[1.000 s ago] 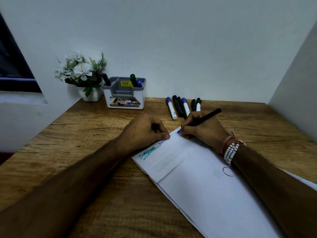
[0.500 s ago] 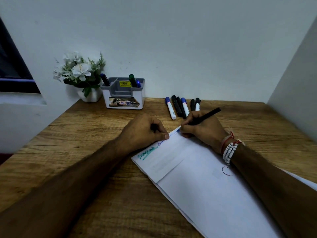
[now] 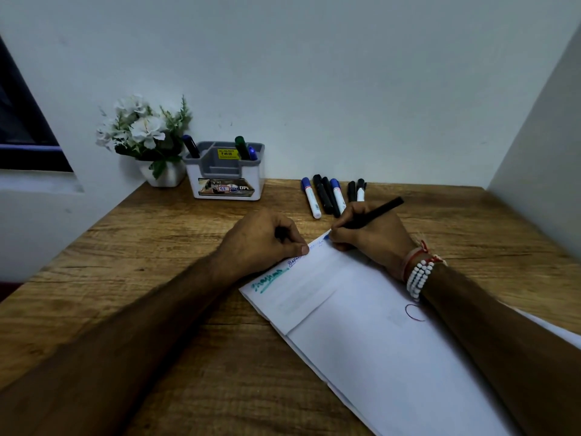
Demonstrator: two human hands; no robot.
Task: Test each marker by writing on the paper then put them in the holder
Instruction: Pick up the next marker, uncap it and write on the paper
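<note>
Your right hand [image 3: 371, 237] pinches the slim black marker [image 3: 380, 210], tip touching the white paper sheet [image 3: 377, 357]; your left hand [image 3: 261, 243] (thumb on it) clenches a small dark object [image 3: 279, 232].

Brown wood-grain counter [image 3: 157, 247]; white paper [image 3: 377, 357] bearing teal and blue scribbles [image 3: 270, 280]; grey-and-white holder [image 3: 224, 180] with a yellow sticker [image 3: 227, 153]; marker [image 3: 374, 212] and cap [image 3: 279, 232] black, the marker's tip seemingly blue.
</note>
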